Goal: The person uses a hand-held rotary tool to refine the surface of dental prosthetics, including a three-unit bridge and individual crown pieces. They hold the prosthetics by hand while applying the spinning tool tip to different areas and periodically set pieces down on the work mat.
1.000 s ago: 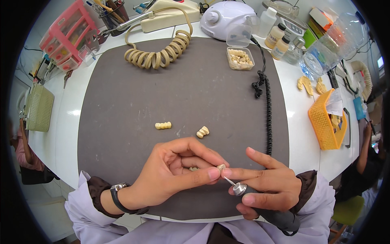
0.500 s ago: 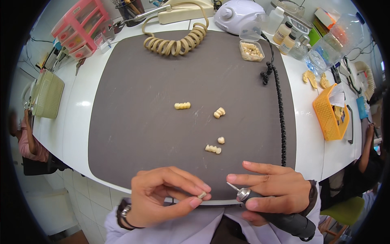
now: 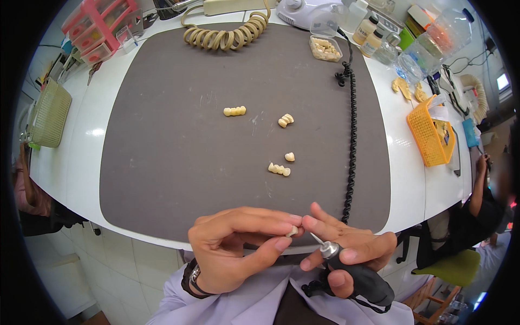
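Note:
Between the thumb and fingers of my left hand [image 3: 233, 244] is a small cream-coloured dental crown [image 3: 293, 232], partly hidden by the fingertips. My right hand [image 3: 346, 244] grips a black rotary handpiece [image 3: 362, 279] with a silver collar. Its thin bur [image 3: 316, 238] points up and left, close to the crown; I cannot tell whether they touch. The fingertips of both hands meet above it. On the grey mat [image 3: 173, 151] beyond lie a single crown [image 3: 290, 157], a four-unit bridge [image 3: 279, 169] and two other tooth-coloured bridges [image 3: 234, 111] [image 3: 286, 120].
A black coiled cord [image 3: 352, 146] runs down the mat's right side. A clear box of teeth [image 3: 325, 50] and a beige coiled hose [image 3: 225, 38] are at the back. An orange basket [image 3: 428, 132] stands right, a green basket [image 3: 50, 114] left. Other people sit on both sides.
My left hand has moved right with the crown, and the handpiece has tilted more upright, bringing bur and crown close together. The view has shifted, so the table sits higher in it.

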{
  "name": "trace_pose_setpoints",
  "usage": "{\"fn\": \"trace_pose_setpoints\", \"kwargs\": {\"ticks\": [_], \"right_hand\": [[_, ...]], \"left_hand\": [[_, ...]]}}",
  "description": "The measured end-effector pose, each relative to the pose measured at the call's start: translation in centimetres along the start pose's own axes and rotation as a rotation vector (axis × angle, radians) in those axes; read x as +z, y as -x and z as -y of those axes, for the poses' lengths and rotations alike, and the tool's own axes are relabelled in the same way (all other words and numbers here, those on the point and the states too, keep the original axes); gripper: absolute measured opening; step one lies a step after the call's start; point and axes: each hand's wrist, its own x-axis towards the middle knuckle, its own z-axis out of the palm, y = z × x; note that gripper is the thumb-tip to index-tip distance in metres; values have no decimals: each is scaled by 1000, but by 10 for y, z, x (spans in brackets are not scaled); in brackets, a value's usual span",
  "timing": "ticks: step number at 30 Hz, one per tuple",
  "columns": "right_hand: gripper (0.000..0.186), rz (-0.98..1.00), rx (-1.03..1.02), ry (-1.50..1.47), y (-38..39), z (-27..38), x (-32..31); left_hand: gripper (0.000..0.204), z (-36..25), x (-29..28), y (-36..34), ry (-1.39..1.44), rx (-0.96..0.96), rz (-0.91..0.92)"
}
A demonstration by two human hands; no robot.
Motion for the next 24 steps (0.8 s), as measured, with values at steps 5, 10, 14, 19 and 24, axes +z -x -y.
{"fn": "trace_pose_setpoints", "kwargs": {"ticks": [5, 10, 14, 19, 24], "right_hand": [[33, -104, 50, -73, 7, -3, 12], [37, -50, 30, 32, 5, -2, 11], [41, -18, 26, 58, 5, -5, 9], [42, -59, 69, 3, 4, -3, 9], [41, -73, 184, -10, 1, 3, 6]], "left_hand": [[20, 1, -1, 2, -4, 33, -19], [20, -4, -2, 0, -142, 105, 9], [22, 0, -3, 0, -204, 118, 1], [23, 0, -6, -2, -505, 232, 24], [22, 3, -2, -2, -489, 236, 5]]}}
